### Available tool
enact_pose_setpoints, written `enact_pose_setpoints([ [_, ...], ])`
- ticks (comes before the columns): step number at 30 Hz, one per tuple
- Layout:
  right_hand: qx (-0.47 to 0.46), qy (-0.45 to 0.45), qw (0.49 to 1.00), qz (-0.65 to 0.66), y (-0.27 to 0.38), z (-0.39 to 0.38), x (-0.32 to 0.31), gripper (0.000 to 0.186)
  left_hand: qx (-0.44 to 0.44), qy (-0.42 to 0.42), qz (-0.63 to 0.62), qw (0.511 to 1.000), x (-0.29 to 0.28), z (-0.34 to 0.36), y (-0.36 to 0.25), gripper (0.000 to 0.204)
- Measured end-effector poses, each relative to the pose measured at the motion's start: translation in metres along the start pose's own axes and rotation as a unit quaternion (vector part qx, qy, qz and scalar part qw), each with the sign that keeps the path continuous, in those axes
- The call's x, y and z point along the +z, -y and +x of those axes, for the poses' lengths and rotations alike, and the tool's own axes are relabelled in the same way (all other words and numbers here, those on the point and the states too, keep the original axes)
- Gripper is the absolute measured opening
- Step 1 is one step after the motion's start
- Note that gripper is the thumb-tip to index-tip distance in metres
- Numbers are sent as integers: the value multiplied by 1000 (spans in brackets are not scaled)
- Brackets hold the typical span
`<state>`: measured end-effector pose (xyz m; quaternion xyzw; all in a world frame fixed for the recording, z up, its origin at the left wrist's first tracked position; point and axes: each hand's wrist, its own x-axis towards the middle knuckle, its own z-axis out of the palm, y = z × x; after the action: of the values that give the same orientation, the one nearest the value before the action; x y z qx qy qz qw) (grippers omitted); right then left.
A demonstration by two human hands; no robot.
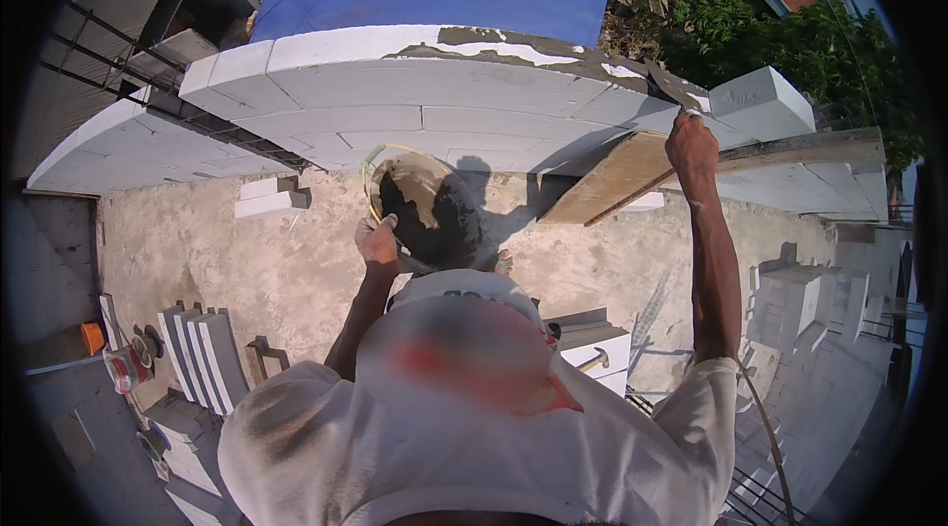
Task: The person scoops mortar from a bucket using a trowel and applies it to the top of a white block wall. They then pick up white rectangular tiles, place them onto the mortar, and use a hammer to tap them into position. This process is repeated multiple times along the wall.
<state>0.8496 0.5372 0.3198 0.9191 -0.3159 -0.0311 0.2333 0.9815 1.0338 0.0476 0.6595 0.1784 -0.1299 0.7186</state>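
Note:
My left hand (376, 240) is closed on the near left rim of a round bucket (419, 173). Dark wet mortar (444, 227) coats the inside of the bucket. Stretched far forward to the right, my right hand (693, 145) grips a trowel (673, 86), whose blade lies at the top of a white block wall (346, 81). Grey mortar (597, 60) is spread unevenly along the right part of the wall's top. Just right of the trowel sits a white block (762, 101) on the wall; the trowel's handle is mostly hidden in my fist.
A wooden plank (607, 180) leans by the wall, and another board (800, 151) runs to the right. Steel rebar (222, 126) crosses the left wall gap. Loose blocks (269, 198) lie on the concrete floor. Behind me are stacked blocks (212, 358) and a hammer (594, 360).

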Motion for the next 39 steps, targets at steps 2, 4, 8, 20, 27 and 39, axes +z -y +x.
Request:
enact_pose_setpoints([
  [2, -21, -2, 999, 37, 17, 5, -5, 19, 3, 0, 32, 999, 0, 10, 12, 39],
  [4, -68, -54, 987, 136, 60, -5, -21, 18, 10, 19, 52, 998, 7, 10, 16, 39],
  [8, -101, -75, 943, 309, 122, -36, -57, 26, 43, 72, 34, 996, 22, 12, 17, 37],
  [20, -46, 177, 904, 386, 176, -221, 56, 28, 1, 221, 120, 968, 109, -56, -75, 30],
  [27, -10, 150, 920, 363, 210, -235, 113, 30, 77, 300, 209, 928, 151, -64, -89, 34],
  [39, -252, 143, 889, 355, 195, -247, 106, 22, 96, 311, 213, 921, 193, -71, -66, 33],
])
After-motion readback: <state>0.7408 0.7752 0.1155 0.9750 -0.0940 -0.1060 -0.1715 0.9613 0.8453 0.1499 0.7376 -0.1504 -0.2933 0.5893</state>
